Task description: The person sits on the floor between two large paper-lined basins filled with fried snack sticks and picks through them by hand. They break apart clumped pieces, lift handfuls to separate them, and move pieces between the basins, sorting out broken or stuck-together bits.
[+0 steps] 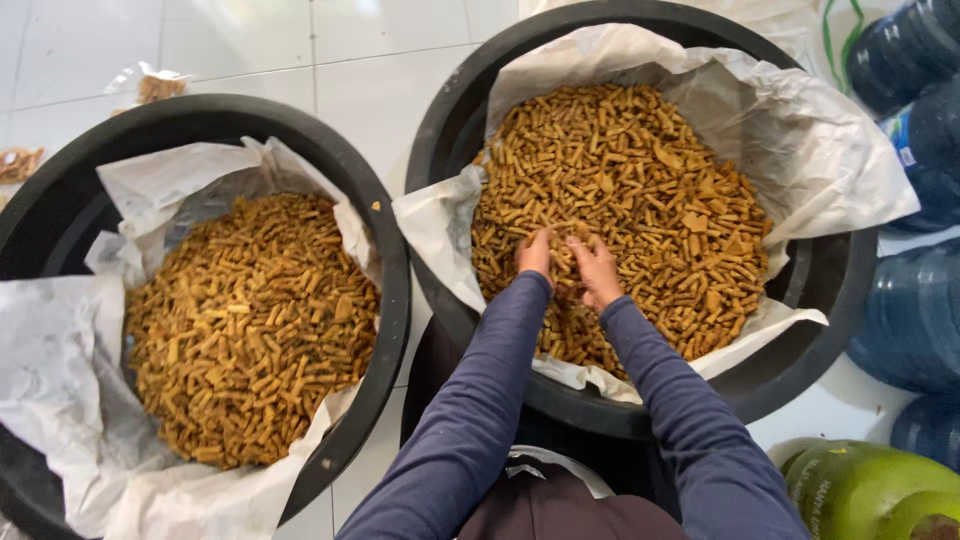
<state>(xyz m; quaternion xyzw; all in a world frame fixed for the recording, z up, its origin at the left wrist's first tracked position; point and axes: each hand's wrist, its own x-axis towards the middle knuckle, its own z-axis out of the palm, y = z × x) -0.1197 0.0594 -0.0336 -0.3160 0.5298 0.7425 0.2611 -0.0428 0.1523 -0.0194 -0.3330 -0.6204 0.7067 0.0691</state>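
Head view, looking down: both hands reach into a large black tub (450,120) lined with white paper (820,150), full of short golden-brown snack sticks (640,190) lying every way. Left hand (536,255) and right hand (596,270) sit side by side, fingers curled, gathering a cluster of sticks directly under them. A second lined tub (200,115) lies well left of the hands; blue water jugs (915,300) stand to the right.
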